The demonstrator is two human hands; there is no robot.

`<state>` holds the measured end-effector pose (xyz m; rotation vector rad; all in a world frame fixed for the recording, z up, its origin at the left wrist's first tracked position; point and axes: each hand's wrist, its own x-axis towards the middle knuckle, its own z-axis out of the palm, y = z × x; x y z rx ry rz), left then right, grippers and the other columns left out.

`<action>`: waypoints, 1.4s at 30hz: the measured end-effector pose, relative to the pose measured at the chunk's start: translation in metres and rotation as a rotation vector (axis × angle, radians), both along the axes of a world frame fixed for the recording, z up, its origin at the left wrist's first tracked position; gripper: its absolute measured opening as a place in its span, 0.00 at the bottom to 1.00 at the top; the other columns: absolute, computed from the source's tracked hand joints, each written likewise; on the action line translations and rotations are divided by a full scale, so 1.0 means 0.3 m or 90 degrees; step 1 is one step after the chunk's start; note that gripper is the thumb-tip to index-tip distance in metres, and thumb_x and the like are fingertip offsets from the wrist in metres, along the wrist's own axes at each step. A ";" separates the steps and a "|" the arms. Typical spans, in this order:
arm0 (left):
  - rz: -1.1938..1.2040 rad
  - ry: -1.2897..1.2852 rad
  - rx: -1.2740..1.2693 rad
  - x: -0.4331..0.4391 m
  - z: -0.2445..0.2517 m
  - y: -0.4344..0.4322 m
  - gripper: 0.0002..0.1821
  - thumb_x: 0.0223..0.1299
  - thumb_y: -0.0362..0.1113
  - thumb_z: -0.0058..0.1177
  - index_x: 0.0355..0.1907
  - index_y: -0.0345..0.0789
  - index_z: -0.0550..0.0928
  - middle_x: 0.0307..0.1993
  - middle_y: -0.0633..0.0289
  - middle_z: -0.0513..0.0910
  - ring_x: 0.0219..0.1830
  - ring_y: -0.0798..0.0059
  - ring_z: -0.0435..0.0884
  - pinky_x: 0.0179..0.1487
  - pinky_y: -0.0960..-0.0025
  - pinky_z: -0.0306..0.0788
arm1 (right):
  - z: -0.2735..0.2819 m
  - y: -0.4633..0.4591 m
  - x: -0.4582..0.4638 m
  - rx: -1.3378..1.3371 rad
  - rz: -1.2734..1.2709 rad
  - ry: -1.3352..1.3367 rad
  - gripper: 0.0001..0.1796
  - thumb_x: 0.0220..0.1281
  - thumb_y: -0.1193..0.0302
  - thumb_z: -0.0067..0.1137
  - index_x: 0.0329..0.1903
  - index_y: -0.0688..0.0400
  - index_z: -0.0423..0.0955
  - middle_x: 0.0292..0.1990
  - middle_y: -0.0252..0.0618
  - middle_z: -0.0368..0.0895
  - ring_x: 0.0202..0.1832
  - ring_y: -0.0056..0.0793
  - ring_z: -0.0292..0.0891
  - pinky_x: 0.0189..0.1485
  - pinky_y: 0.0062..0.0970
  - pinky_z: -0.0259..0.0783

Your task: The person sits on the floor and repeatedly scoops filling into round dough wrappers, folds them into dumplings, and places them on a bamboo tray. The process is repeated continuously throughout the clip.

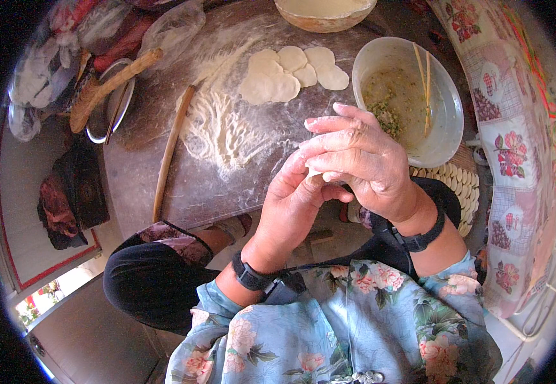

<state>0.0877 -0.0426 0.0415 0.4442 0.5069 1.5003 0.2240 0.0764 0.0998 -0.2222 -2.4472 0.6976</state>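
My left hand (293, 199) and my right hand (362, 151), both dusted with flour, meet above the table's near edge. Between their fingers they pinch a small piece of dough (313, 173), most of it hidden by the fingers. Just beyond my right hand stands a pale bowl (450, 129) with a wet, green-flecked filling (385, 117) low in it and a pair of chopsticks (424, 91) leaning inside. Round dough wrappers (278, 86) lie overlapping on the wooden table (139, 129), beyond my hands.
A rolling pin (172, 153) lies left of the spread flour (220, 129). Another bowl (326, 19) is at the far edge. Rows of dumplings (465, 189) sit low at right. A wooden utensil (115, 86) rests across a metal-rimmed bowl (127, 105) among plastic bags (43, 72).
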 end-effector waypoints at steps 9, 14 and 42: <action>-0.060 -0.114 -0.027 -0.021 0.010 0.015 0.28 0.71 0.42 0.52 0.69 0.36 0.64 0.59 0.56 0.76 0.51 0.67 0.79 0.47 0.64 0.78 | -0.011 -0.027 -0.022 -0.161 -0.065 0.085 0.28 0.59 0.66 0.62 0.62 0.62 0.73 0.63 0.48 0.74 0.66 0.47 0.68 0.71 0.42 0.61; -0.068 -0.156 -0.016 -0.005 -0.006 0.010 0.25 0.71 0.40 0.52 0.66 0.37 0.68 0.56 0.59 0.77 0.52 0.67 0.79 0.48 0.63 0.78 | -0.027 -0.005 -0.009 -0.141 -0.008 0.050 0.23 0.67 0.63 0.55 0.61 0.59 0.74 0.61 0.51 0.76 0.66 0.48 0.69 0.70 0.43 0.61; 0.057 0.351 -0.114 0.000 -0.022 0.071 0.27 0.71 0.31 0.50 0.70 0.31 0.65 0.44 0.58 0.81 0.44 0.76 0.78 0.48 0.74 0.72 | 0.218 0.038 1.051 -0.265 -0.645 0.613 0.17 0.76 0.65 0.49 0.55 0.65 0.76 0.43 0.39 0.82 0.37 0.26 0.77 0.40 0.22 0.73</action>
